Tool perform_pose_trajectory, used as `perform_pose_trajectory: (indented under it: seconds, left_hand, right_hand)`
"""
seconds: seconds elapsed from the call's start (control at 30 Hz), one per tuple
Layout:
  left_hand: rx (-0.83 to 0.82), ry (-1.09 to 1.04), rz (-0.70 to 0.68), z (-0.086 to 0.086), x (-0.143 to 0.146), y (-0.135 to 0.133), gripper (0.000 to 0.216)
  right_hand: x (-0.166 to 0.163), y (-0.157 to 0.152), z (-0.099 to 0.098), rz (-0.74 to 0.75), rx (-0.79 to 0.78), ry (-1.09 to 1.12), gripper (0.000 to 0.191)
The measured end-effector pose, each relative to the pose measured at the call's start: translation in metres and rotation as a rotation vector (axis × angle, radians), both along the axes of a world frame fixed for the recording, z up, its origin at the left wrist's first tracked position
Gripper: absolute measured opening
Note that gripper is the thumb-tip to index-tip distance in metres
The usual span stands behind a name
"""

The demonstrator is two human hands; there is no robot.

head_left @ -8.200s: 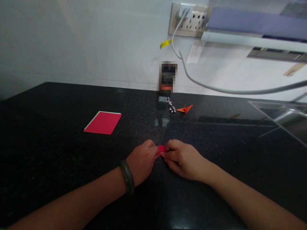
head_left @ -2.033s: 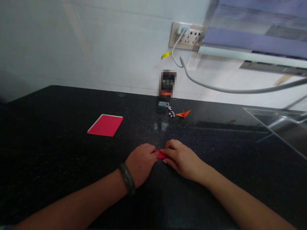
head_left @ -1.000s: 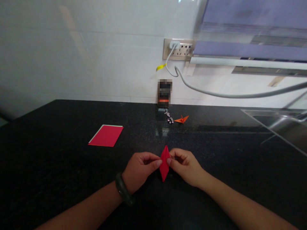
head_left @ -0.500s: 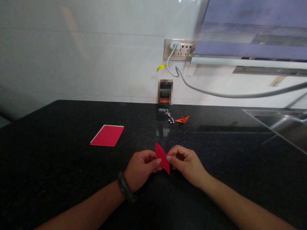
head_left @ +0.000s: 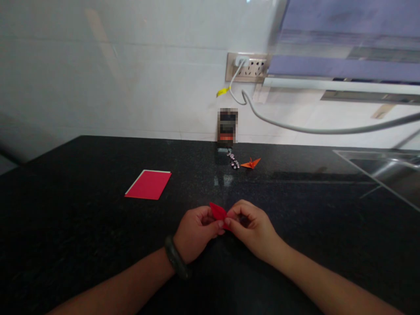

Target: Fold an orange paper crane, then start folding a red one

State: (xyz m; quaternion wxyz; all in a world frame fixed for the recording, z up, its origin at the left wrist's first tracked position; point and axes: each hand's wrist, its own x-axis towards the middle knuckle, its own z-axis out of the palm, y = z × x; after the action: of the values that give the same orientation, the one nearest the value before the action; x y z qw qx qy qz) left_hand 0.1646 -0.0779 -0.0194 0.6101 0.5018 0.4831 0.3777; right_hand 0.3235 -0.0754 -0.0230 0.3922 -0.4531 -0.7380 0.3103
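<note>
A small folded piece of red paper (head_left: 218, 211) is held between my two hands above the dark countertop (head_left: 98, 245). My left hand (head_left: 199, 227), with a dark bangle at the wrist, pinches its left side between thumb and fingers. My right hand (head_left: 251, 223) pinches the right side, its thumb close to the left thumb. The upper flap points up and to the left; fingers hide much of the lower part. Farther back lies an orange paper crane (head_left: 251, 163).
Left of my hands lies a stack of red square paper (head_left: 149, 184) with a white edge. A phone-like blurred object (head_left: 227, 127) leans on the wall, a beaded strap (head_left: 234, 164) before it. A sink (head_left: 390, 170) is at the right; a white cable (head_left: 295, 129) hangs from the socket (head_left: 247, 68).
The red paper has tilted and been folded over, so less of it shows. My thumbs have come closer together on it.
</note>
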Motion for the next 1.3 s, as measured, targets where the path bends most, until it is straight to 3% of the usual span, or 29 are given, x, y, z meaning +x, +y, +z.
perform_pose_trajectory:
  seconds: [0.27, 0.47, 0.6, 0.9, 1.1, 1.3]
  left_hand:
    - [-0.090, 0.023, -0.042, -0.0017, 0.0002, -0.0014, 0.023]
    - [-0.133, -0.014, -0.040, -0.0029, -0.0010, -0.0006, 0.023]
    - [-0.163, -0.092, -0.043, 0.0007, -0.0011, -0.0002, 0.024]
    - [-0.050, 0.049, 0.023, -0.0007, 0.0007, -0.0006, 0.022]
    - [-0.112, -0.006, -0.014, 0.0007, 0.0004, -0.0005, 0.022]
    - [-0.057, -0.007, 0.004, -0.0004, 0.0000, -0.0006, 0.016]
  right_hand:
    - [0.0004, -0.0028, 0.0016, 0.025, 0.362, -0.195, 0.014]
    - [0.0039, -0.0026, -0.0014, 0.062, 0.542, -0.349, 0.017]
    - [0.0048, -0.0038, -0.0004, 0.070, 0.560, -0.391, 0.019]
    - [0.0004, -0.0040, 0.0021, 0.069, 0.566, -0.437, 0.020]
    - [0.0014, -0.0033, -0.0014, 0.058, 0.557, -0.450, 0.020]
    - [0.0002, -0.0018, -0.0006, 0.092, 0.554, -0.381, 0.019]
